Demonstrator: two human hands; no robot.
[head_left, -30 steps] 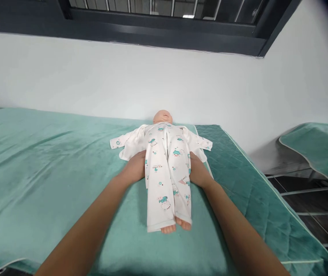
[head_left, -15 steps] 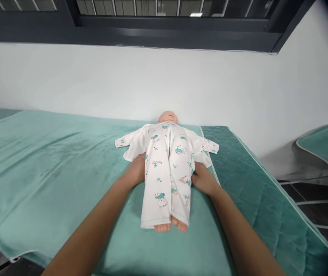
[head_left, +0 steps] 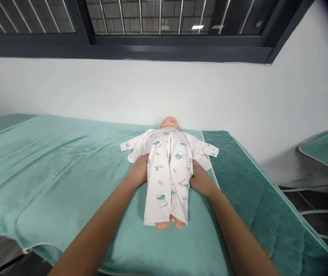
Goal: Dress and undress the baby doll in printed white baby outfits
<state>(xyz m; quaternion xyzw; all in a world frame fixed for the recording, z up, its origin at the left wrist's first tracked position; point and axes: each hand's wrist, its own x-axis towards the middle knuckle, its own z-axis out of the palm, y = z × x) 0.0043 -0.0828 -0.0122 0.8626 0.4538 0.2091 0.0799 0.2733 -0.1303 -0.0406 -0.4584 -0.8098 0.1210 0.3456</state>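
A doll (head_left: 169,122) lies on its back on the green bed cover, its head by the wall and its feet toward me. White clothing (head_left: 159,180) with small teal and pink prints covers its body and legs, and the sleeves spread to both sides. My left hand (head_left: 139,170) is against the left side of the clothing at hip height, its fingertips hidden at or under the cloth. On the right side my right hand (head_left: 202,178) touches the clothing in the same way, its fingers also mostly hidden.
A darker quilted green mat (head_left: 247,184) lies to the right of the smooth green cover (head_left: 51,172). Behind the bed is a white wall (head_left: 123,92) below a dark window frame (head_left: 166,51) with bars. At far right is another green cloth (head_left: 327,151).
The view has tilted up slightly, showing more of the window. Both hands remain at the sides of the doll's clothing, with little visible movement.
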